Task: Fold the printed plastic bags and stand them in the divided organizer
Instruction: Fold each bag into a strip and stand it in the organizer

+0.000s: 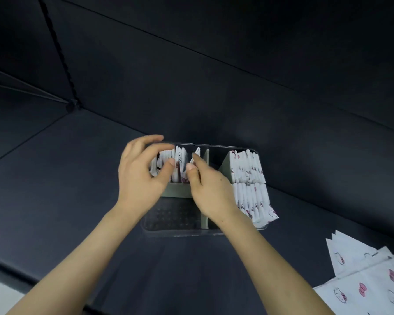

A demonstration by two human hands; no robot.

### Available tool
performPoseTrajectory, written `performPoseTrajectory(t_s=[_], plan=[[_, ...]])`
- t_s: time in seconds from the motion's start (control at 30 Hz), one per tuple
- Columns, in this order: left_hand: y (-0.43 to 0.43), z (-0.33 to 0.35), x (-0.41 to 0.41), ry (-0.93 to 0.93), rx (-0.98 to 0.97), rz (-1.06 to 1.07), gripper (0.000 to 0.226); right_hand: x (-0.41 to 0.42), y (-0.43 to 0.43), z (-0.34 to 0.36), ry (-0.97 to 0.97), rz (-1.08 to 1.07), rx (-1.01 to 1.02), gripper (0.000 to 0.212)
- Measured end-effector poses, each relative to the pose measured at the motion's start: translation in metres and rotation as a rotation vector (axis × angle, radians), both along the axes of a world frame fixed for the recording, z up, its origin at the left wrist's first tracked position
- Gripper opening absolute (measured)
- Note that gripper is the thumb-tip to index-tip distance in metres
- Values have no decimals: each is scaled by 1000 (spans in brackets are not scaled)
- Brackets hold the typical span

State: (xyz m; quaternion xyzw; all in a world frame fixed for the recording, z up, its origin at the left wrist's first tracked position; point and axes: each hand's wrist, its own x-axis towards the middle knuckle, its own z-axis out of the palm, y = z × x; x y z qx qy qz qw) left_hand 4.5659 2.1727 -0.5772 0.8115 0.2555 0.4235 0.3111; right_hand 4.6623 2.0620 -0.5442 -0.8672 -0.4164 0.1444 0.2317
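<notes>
Folded bag (197,152) pinched in right hand (212,194) (left hand (141,176) relaxed, arched over standing bags (179,161))

Both your bare forearms reach forward from the lower edge, converging; your left hand (141,176) sits palm down, its fingers (154,139) loosely arched and spread, thumb bent inward; your right hand (210,192), just beside it, pinches a folded bag (197,153) between thumb and forefinger.
</notes>
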Motion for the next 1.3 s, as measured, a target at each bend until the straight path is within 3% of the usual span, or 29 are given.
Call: performPoseTrajectory(t_s=[0.13, 0.27, 0.37, 0.43, 0.57, 0.67, 1.03, 1.1, 1.17, 1.3], plan=[[-44, 13, 19, -36, 32, -92, 27, 9, -64, 17, 42, -97, 152, 42], [-101, 4, 39, 0, 138, -299, 23, 25, -165, 6, -43, -395, 250, 29], [-151, -17, 46, 36, 224, -513, 17, 33, -246, -23, -82, -638, 161, 27], [-181, -35, 48, 89, 237, -656, 16, 31, -294, -48, -121, -657, 17, 37], [-220, -67, 52, 247, 237, -833, 20, 18, -362, -92, -287, -623, -263, 80], [-231, -79, 61, 329, 179, -830, 24, 20, -381, -112, -281, -651, -296, 93], [-246, -75, 78, 390, -32, -827, 29, 27, -388, -136, -149, -498, 139, 38], [-247, -71, 75, 399, -207, -817, 13, 24, -387, -140, -204, -422, 150, 36], [-249, -68, 71, 405, -348, -811, 14, 22, -385, -142, -193, -415, 146, 42], [-252, -66, 68, 450, -362, -823, 20, 20, -382, -141, -134, -441, 167, 33]])
